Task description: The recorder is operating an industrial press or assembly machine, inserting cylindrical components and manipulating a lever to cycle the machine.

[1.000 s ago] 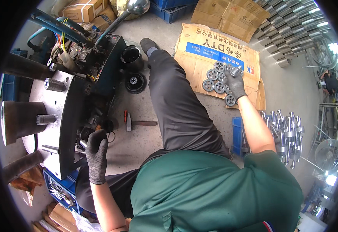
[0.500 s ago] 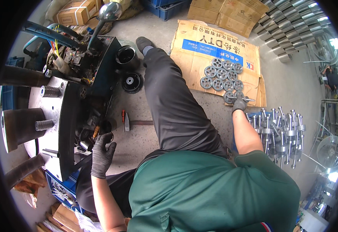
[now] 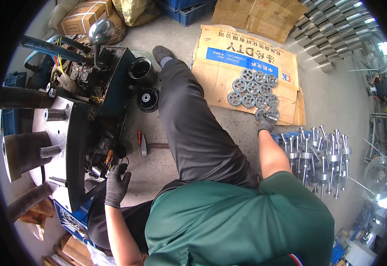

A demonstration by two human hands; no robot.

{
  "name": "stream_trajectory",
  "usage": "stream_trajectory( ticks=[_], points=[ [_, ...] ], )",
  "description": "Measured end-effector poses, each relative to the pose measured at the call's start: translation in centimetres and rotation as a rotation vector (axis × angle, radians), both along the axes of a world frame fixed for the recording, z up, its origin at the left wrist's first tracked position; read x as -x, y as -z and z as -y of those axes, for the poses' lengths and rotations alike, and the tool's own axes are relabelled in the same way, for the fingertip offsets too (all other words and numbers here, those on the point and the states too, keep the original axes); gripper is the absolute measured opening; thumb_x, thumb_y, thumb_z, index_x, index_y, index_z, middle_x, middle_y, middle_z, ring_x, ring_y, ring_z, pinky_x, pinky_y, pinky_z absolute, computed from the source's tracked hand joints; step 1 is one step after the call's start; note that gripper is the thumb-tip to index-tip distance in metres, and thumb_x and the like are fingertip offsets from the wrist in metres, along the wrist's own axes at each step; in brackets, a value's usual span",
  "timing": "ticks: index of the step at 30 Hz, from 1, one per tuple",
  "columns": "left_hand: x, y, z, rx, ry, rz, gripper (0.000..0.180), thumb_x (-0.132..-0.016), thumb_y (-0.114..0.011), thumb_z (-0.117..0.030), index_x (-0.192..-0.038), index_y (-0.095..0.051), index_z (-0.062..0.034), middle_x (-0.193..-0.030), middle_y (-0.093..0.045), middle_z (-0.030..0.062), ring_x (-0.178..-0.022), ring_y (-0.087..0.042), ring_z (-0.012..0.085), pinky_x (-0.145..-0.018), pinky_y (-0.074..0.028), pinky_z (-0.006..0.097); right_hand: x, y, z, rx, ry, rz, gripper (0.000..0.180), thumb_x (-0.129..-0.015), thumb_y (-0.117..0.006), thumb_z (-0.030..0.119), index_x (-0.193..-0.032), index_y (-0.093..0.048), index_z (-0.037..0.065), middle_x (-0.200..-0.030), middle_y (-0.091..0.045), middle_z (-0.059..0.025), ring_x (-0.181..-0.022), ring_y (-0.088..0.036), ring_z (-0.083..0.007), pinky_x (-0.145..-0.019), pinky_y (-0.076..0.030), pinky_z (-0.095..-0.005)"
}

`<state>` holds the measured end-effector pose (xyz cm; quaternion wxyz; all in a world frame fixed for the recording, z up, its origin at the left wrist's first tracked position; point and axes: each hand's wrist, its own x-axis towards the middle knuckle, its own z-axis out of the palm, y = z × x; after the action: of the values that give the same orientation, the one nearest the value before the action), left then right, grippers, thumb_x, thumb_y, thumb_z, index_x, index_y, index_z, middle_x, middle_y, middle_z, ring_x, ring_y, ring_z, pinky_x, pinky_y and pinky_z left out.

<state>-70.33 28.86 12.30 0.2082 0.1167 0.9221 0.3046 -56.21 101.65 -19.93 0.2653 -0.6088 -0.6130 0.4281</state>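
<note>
Right hand (image 3: 264,123) gripping a grey wheel (image 3: 271,116) on far cardboard (image 3: 215,84); left hand (image 3: 116,186) hovering spread, fingers loose, near machine (image 3: 76,146).

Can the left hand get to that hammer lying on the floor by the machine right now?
Probably yes. The left hand hovers open by the machine's edge, and the hammer lies on bare floor just ahead of it, with nothing between them.

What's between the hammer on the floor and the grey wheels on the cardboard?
Head view: the person's outstretched leg in dark trousers lies between hammer and wheels.
</note>
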Motion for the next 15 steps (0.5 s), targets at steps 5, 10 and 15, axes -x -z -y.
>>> stream_trajectory(
  ticks=[5, 10, 15],
  points=[
    [0.0, 0.9, 0.5, 0.056, 0.006, 0.028, 0.034, -0.090, -0.077, -0.004, -0.123, -0.069, 0.0008, -0.110, -0.072, 0.0174, -0.103, -0.070, 0.0317, -0.093, -0.056, 0.041, 1.4, 5.3, -2.7, 0.016, 0.197, -0.166, 0.096, -0.080, -0.090, 0.035, -0.158, -0.042, 0.006, -0.154, -0.060, -0.0104, -0.136, -0.060, -0.0266, -0.114, -0.051, -0.0527],
    [0.0, 2.2, 0.9, 0.072, 0.019, 0.039, 0.031, -0.092, -0.074, -0.006, -0.123, -0.069, 0.0008, -0.108, -0.074, 0.0164, -0.099, -0.072, 0.0283, -0.090, -0.057, 0.039, 3.9, 0.9, -0.4, 0.057, 0.498, -0.571, 0.076, -0.085, -0.084, 0.027, -0.149, -0.048, 0.007, -0.146, -0.064, -0.0124, -0.129, -0.064, -0.0291, -0.104, -0.055, -0.0550],
    [0.0, 2.9, 1.4, 0.059, -0.014, 0.095, 0.034, -0.091, -0.077, -0.006, -0.124, -0.069, 0.0000, -0.111, -0.073, 0.0181, -0.101, -0.072, 0.0310, -0.091, -0.058, 0.041, 6.4, -7.5, 3.5, -0.039, 0.416, 0.125, 0.052, -0.087, -0.079, 0.022, -0.133, -0.062, 0.004, -0.133, -0.071, -0.0181, -0.119, -0.072, -0.0323, -0.099, -0.060, -0.0473]
  ],
)
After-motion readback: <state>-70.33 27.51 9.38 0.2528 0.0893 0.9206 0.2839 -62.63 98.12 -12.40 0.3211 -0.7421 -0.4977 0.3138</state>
